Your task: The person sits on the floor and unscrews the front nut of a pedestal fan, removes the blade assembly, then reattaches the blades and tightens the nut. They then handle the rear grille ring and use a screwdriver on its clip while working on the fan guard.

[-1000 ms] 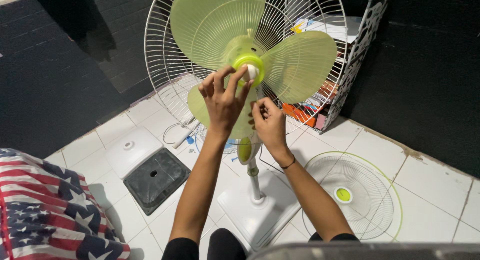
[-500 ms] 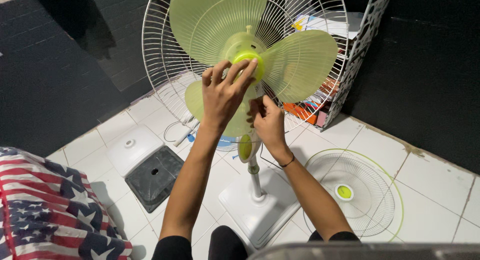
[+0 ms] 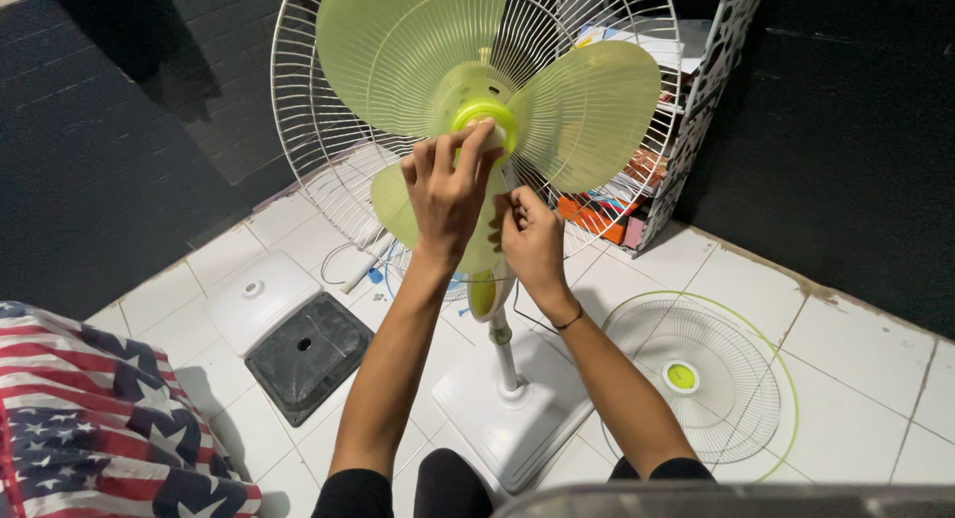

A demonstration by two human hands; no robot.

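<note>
Fan (image 3: 497,110) upright on tile, front guard (image 3: 696,379) off on floor, so blades are exposed. Left hand (image 3: 448,195) pinches hub cap (image 3: 484,115); right hand (image 3: 532,241) curled shut just below, contents unclear.

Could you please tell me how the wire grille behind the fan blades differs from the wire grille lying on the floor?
The white wire grille behind the green blades stands upright on the fan; the round green-rimmed wire grille on the floor lies flat, detached. The floor grille has a green centre cap; the upright one's centre is hidden. Both are round with radial wires.
</note>
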